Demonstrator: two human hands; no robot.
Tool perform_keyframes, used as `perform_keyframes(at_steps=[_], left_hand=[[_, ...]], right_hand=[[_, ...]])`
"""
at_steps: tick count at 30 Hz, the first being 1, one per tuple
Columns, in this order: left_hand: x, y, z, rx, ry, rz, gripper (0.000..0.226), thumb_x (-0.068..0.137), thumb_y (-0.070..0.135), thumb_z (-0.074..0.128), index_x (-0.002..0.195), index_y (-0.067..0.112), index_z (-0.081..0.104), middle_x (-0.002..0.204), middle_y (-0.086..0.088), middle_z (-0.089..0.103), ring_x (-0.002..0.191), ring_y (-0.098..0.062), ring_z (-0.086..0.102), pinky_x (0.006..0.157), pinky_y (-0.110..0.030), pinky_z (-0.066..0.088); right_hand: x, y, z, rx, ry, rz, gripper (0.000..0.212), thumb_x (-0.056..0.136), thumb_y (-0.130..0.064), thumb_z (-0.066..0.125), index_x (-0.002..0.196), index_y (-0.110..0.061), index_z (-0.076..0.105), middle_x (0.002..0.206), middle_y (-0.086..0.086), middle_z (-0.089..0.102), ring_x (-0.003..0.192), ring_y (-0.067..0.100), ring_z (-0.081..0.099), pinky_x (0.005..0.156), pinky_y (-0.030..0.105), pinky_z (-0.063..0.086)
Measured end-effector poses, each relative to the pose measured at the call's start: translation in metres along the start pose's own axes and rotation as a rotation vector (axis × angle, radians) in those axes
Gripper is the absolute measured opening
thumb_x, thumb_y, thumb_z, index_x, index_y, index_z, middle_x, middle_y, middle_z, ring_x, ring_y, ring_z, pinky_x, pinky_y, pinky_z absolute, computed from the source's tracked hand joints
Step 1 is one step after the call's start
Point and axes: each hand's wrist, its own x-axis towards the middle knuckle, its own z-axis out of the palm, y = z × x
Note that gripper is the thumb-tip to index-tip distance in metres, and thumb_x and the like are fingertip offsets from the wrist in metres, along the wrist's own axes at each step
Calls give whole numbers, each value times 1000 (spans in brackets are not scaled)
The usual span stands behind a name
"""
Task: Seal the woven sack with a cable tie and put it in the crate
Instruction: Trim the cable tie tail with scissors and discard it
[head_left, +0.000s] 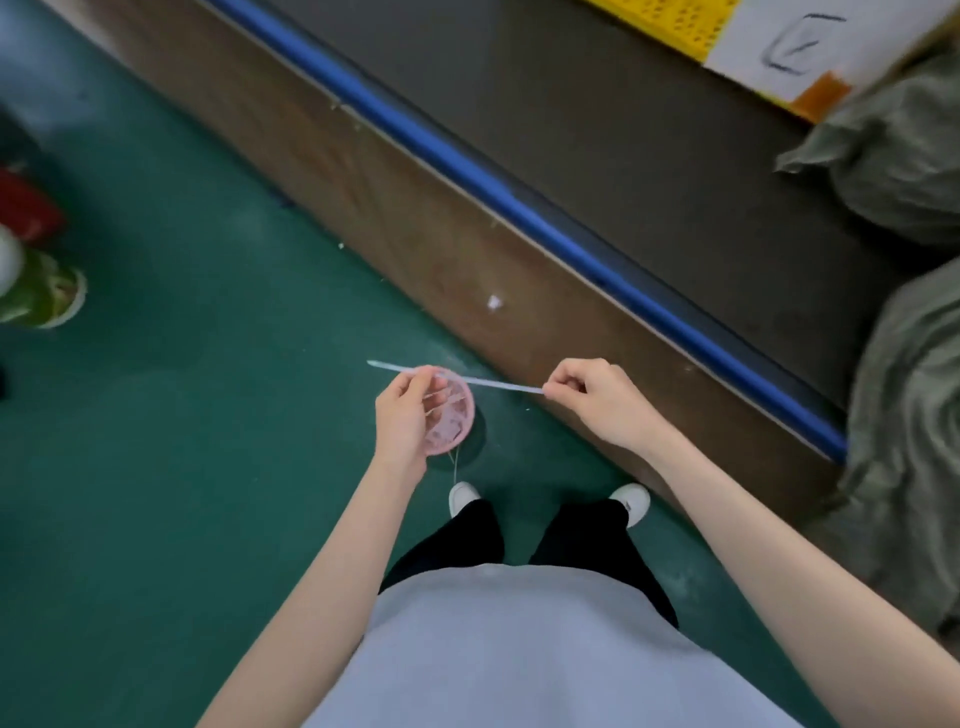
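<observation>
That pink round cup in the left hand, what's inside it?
The pink cup holds a tangle of pale cable ties; one long tie is being drawn out by the right hand. The left hand covers its near side.

The single head-mounted wide-angle camera looked steeply down from above, near both hands, facing the green floor (182, 415) and the person's shoes, with the table (597, 156) edge running diagonally across the upper right

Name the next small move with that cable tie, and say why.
Probably pull the cable tie fully free. The right hand pinches one end; the left hand holds the pink dish of ties, and the tie crosses its rim.
</observation>
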Motion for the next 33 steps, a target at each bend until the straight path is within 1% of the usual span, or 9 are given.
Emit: perform_keyframes(at_steps=[4, 11, 15, 18, 22, 26, 29, 31, 33], left_hand=[[25, -16, -61, -118, 135, -129, 16, 94, 12, 54, 80, 14, 62, 73, 1, 61, 59, -9, 52, 53, -17, 42], [62, -36, -108, -188, 302, -206, 20, 94, 9, 50, 78, 14, 61, 73, 1, 61, 59, -8, 52, 52, -17, 40], [85, -59, -118, -145, 324, -237, 19, 94, 9, 48, 82, 14, 61, 74, 1, 63, 61, -9, 53, 55, -18, 41], [108, -86, -120, -101, 309, -246, 23, 96, 8, 42, 86, 15, 62, 77, 1, 65, 62, -9, 54, 57, -18, 42], [151, -133, -117, -88, 286, -249, 25, 97, 7, 39, 89, 15, 62, 78, 2, 66, 65, -10, 54, 62, -20, 42], [193, -187, -113, -80, 282, -263, 24, 96, 8, 39, 93, 14, 63, 80, 3, 67, 66, -10, 55, 66, -23, 43], [227, -227, -113, -75, 293, -267, 24, 95, 7, 40, 92, 13, 63, 79, 2, 67, 65, -10, 55, 65, -23, 42], [242, -240, -111, -62, 307, -261, 24, 95, 7, 39, 93, 12, 62, 78, 2, 66, 64, -10, 55, 64, -22, 42], [249, -247, -109, -47, 314, -251, 23, 95, 7, 39, 92, 12, 62, 77, 2, 64, 64, -10, 54, 63, -22, 42]], right_hand=[[30, -13, 46, -19, -72, 95, 22, 89, -24, 63, 79, -4, 66, 59, 0, 50, 55, 13, 41, 46, 14, 33], [88, -3, 83, 128, 10, 295, 24, 87, -22, 65, 64, -16, 62, 54, 1, 55, 47, 13, 45, 51, 24, 38], [119, 14, 111, 151, 55, 313, 23, 84, -15, 69, 61, -16, 65, 54, 2, 62, 39, 6, 50, 56, 24, 45], [147, 36, 143, 145, 76, 327, 22, 83, -9, 68, 62, -17, 66, 58, 7, 66, 45, 13, 56, 59, 29, 50], [196, 74, 194, 65, 94, 310, 15, 84, -5, 62, 72, -10, 68, 61, 9, 68, 42, 9, 58, 66, 35, 58], [243, 118, 247, 9, 81, 285, 15, 85, -4, 57, 79, -7, 70, 66, 11, 70, 53, 20, 64, 72, 38, 58], [276, 155, 290, -7, -16, 238, 15, 83, -11, 61, 92, -12, 73, 78, 13, 73, 72, 26, 70, 81, 41, 56], [286, 170, 309, -16, -117, 228, 25, 83, -12, 62, 106, -15, 71, 92, 14, 73, 84, 26, 69, 86, 34, 54], [288, 178, 319, 2, -173, 231, 30, 86, -10, 60, 114, -16, 68, 103, 13, 69, 91, 24, 67, 80, 24, 51]])
